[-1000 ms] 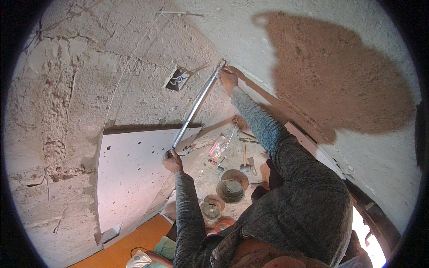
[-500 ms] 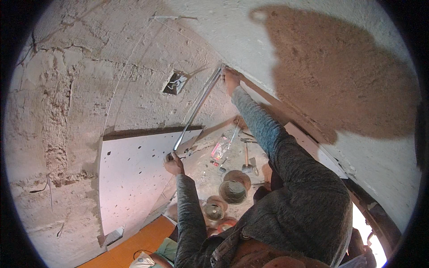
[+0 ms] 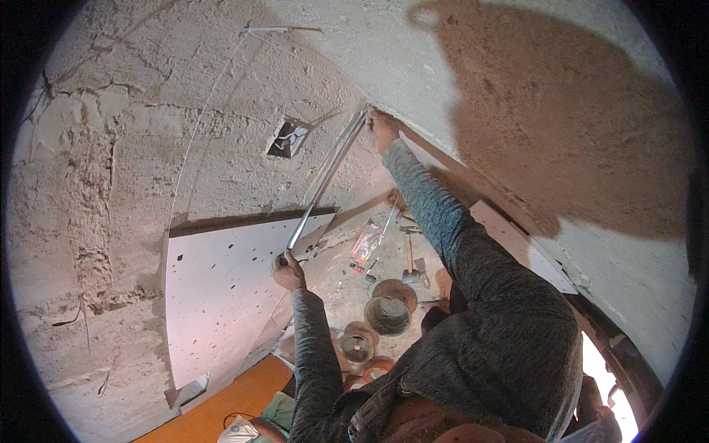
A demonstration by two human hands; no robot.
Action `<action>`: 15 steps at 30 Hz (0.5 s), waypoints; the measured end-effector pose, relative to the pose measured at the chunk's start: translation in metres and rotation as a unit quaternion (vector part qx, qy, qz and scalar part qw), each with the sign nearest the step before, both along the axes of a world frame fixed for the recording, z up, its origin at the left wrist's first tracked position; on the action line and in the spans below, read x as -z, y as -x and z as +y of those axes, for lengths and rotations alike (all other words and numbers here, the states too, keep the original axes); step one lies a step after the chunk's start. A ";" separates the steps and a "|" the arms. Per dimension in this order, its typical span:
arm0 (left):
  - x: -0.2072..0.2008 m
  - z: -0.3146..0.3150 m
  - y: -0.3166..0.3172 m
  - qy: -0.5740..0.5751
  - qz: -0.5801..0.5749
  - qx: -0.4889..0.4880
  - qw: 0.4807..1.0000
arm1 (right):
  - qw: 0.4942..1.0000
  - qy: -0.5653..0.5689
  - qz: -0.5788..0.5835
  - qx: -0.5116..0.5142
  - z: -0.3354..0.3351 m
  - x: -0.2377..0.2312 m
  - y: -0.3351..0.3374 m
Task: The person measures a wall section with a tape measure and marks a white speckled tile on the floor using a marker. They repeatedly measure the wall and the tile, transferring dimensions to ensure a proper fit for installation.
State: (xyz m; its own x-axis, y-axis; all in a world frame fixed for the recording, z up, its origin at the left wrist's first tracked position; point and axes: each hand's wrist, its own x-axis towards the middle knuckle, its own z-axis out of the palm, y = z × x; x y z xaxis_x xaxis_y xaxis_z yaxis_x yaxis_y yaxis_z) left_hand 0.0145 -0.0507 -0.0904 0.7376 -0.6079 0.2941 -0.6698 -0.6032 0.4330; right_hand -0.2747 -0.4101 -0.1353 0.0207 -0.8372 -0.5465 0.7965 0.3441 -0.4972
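1. Rough plaster walls meet in a corner; cluttered floor below with a round bucket, a mallet and a pink-red packet.
2. Silver strip, probably a tape blade, slants from the wall corner down to the upper edge area of the speckled white panel. Recessed box with loose wires sits in the wall to its left.
3. Left hand: grip closed at the strip's lower end, in front of the panel. Right hand: grip looks pinched on the upper end, tight to the corner.
4. Change: a second ago the strip showed a broad face and its tip stuck out past the right fingers. Now it's turned narrower to the camera and the right fingers are at the tip. Left hand barely shifted. My read: upper end is being seated in the corner, span is about set.
5. Hard to see: right fingertips and exact strip contact; whatever dark piece is in the left palm, maybe the case. Right sleeve covers part of the floor. Bright opening lower right is blown out and cut off.
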 end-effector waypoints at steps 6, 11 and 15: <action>0.000 0.007 -0.002 -0.004 -0.011 -0.004 1.000 | 0.999 0.001 -0.036 0.008 0.002 0.002 -0.004; 0.004 0.007 -0.002 0.020 -0.036 0.032 0.999 | 1.000 0.010 0.001 0.019 0.001 0.009 -0.008; 0.009 0.015 -0.014 0.011 -0.059 0.033 0.998 | 0.999 0.014 -0.029 0.027 0.004 0.001 -0.013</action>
State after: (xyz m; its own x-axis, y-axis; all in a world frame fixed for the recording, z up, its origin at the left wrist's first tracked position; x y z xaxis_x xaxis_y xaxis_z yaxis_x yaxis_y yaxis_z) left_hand 0.0286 -0.0361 -0.0999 0.6560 -0.6459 0.3905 -0.7545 -0.5471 0.3625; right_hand -0.2615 -0.4060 -0.1362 0.0054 -0.8526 -0.5226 0.8415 0.2862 -0.4583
